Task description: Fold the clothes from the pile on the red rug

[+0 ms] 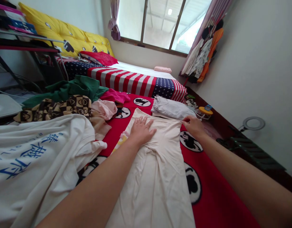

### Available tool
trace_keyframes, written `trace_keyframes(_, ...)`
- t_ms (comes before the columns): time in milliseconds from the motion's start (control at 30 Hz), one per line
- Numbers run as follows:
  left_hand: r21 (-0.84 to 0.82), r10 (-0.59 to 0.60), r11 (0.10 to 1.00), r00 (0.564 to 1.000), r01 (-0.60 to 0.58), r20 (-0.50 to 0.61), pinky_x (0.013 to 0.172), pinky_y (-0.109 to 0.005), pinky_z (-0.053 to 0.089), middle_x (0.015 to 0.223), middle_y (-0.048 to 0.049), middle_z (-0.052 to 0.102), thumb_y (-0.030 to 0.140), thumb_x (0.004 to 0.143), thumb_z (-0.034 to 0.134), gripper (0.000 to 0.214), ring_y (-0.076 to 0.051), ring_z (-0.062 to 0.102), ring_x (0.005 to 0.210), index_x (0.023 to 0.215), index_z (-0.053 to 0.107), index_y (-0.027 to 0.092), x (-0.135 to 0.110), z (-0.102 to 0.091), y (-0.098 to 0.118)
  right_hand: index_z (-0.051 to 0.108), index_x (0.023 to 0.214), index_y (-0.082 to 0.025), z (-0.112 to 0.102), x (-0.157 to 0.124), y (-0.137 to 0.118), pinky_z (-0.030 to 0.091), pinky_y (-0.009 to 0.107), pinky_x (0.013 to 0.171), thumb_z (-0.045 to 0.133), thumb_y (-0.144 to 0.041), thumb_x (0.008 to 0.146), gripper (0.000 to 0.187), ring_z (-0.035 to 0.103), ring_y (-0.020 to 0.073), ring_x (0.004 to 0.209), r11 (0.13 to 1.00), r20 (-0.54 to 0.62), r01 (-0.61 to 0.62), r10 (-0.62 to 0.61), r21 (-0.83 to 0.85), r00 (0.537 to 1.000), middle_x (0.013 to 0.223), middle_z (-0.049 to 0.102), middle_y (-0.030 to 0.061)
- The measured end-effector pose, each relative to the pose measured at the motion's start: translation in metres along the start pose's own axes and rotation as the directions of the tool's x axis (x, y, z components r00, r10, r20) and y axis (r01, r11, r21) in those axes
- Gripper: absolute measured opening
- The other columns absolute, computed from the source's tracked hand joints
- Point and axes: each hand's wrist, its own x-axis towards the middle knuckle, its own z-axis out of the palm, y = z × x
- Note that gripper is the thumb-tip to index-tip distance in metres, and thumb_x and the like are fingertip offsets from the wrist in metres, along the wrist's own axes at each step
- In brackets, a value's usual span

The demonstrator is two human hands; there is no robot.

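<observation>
Cream trousers (157, 158) lie spread out lengthwise on a red blanket (214, 186) with black-and-white round prints. My left hand (142, 130) rests flat on the upper left of the trousers, fingers spread. At the waistband's far right corner, my right hand (193, 126) pinches the fabric between thumb and fingers. Just beyond the waistband sits a folded light grey garment (172, 107). Creases run down the trousers from the crotch, and the lower legs leave the view at the bottom.
To the left lie a white shirt with blue characters (41, 152), a brown checked garment (65, 107), a green garment (77, 88) and pink clothing (105, 109). A bed with a flag-pattern cover (127, 79) stands beyond. A ring light (254, 123) and yellow stool (205, 110) are at right.
</observation>
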Motion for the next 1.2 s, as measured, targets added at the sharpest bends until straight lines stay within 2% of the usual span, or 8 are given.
trace_keyframes(67,-0.002,0.001,1.0,1.0,-0.001,0.006,0.115,-0.045,0.011,0.155,-0.0046,0.028,0.058,0.09,0.032,0.063,-0.028,0.018,0.143,0.145,0.036,0.029,0.0,-0.001,0.001,0.069,0.082,-0.02,-0.007,-0.024,-0.004,0.037,0.026,0.063,0.054,-0.04,0.083,0.025,0.062,0.0196,0.078,0.999,0.013,0.026,-0.025,-0.035,1.0,0.083,0.071,0.0063)
trace_keyframes(200,-0.005,0.007,1.0,1.0,-0.007,-0.001,0.115,-0.046,0.012,0.154,-0.0064,0.028,0.057,0.09,0.032,0.062,-0.029,0.019,0.143,0.145,0.036,0.028,-0.001,-0.002,0.001,0.066,0.067,-0.022,-0.016,-0.072,-0.013,0.032,0.026,0.056,0.049,-0.054,0.083,0.04,0.06,0.0182,0.067,0.996,0.216,0.065,-0.051,-0.059,0.975,0.071,0.068,0.0053)
trace_keyframes(300,-0.004,0.005,1.0,1.0,-0.005,-0.002,0.115,-0.046,0.011,0.154,-0.0055,0.028,0.057,0.09,0.032,0.062,-0.029,0.019,0.143,0.145,0.037,0.028,-0.001,-0.001,0.0,0.065,0.07,-0.022,-0.015,-0.089,-0.018,0.031,0.025,0.056,0.052,-0.051,0.082,0.034,0.06,0.0184,0.07,0.997,0.208,0.052,-0.041,-0.048,0.977,0.073,0.069,0.0047)
trace_keyframes(467,-0.01,0.005,1.0,1.0,-0.004,0.005,0.115,-0.045,0.01,0.155,-0.0045,0.027,0.057,0.09,0.032,0.062,-0.028,0.018,0.143,0.145,0.036,0.029,-0.001,0.0,-0.001,0.059,0.062,-0.022,-0.011,-0.09,-0.015,0.032,0.025,0.058,0.051,-0.037,0.081,0.026,0.058,0.0167,0.066,0.999,0.167,0.027,-0.031,0.03,0.985,0.067,0.066,0.0022)
trace_keyframes(700,-0.002,0.001,1.0,1.0,-0.001,0.007,0.115,-0.046,0.01,0.155,-0.0053,0.027,0.058,0.09,0.032,0.062,-0.029,0.019,0.143,0.145,0.036,0.028,0.0,0.0,0.0,0.064,0.071,-0.022,-0.008,-0.092,-0.014,0.032,0.025,0.057,0.053,-0.047,0.08,0.029,0.059,0.0175,0.069,0.996,0.168,-0.016,0.0,0.091,0.986,0.072,0.067,0.0023)
trace_keyframes(900,0.001,0.009,1.0,1.0,-0.009,0.004,0.115,-0.045,0.01,0.155,-0.0063,0.027,0.058,0.09,0.031,0.063,-0.029,0.019,0.143,0.145,0.036,0.028,0.0,0.0,-0.001,0.065,0.066,-0.022,-0.011,-0.093,-0.02,0.033,0.025,0.058,0.052,-0.039,0.08,0.026,0.058,0.0168,0.067,0.993,0.164,0.009,-0.028,0.116,0.986,0.068,0.066,0.0018)
trace_keyframes(1067,0.002,0.002,1.0,1.0,-0.002,0.007,0.115,-0.045,0.011,0.155,-0.0067,0.027,0.058,0.09,0.031,0.063,-0.029,0.02,0.143,0.145,0.036,0.028,0.0,-0.001,-0.001,0.062,0.061,-0.021,-0.013,-0.094,-0.015,0.033,0.025,0.057,0.053,-0.035,0.078,0.024,0.057,0.0165,0.067,0.998,0.256,0.024,-0.039,0.063,0.966,0.065,0.064,0.0016)
trace_keyframes(1200,0.001,0.009,1.0,1.0,-0.009,0.008,0.115,-0.045,0.011,0.154,-0.0081,0.028,0.064,0.088,0.031,0.068,-0.029,0.02,0.143,0.145,0.036,0.027,-0.001,-0.002,-0.001,0.064,0.067,-0.022,-0.026,-0.092,-0.027,0.035,0.027,0.059,0.05,-0.038,0.08,0.025,0.062,0.0209,0.076,0.988,0.326,0.073,-0.025,-0.136,0.945,0.078,0.068,0.0047)
